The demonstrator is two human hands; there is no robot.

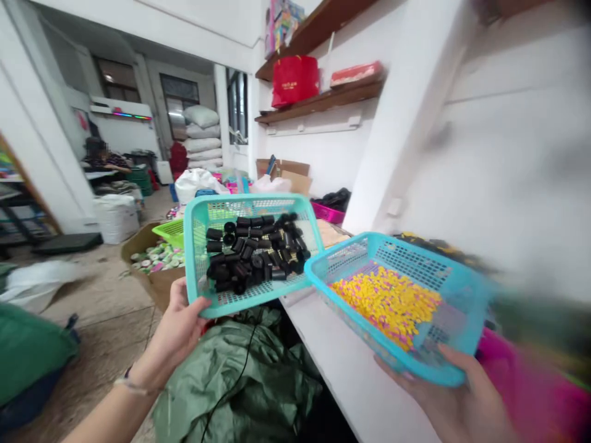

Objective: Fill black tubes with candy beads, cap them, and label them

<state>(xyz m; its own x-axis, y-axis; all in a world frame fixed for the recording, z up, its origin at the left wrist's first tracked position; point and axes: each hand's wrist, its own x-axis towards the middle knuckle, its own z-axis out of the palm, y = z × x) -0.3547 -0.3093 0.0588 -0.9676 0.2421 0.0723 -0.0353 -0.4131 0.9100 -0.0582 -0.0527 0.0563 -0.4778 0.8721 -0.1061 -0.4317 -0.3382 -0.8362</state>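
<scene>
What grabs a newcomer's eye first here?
Probably the yellow-and-pink bits in the blue basket, held by the right hand at lower right. Next, the black cylinders in the mint basket near centre, its near-left corner in the left hand. Behind, a red bag stands out on a wall shelf.

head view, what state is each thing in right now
Left hand: gripping mint basket
Right hand: gripping blue basket
Mint basket: tilted, holding black cylinders
Blue basket: tilted, holding yellow and pink pieces
Cardboard box: open, holding small pieces
Pale sacks: stacked
Red bag: upright on wooden shelf
</scene>
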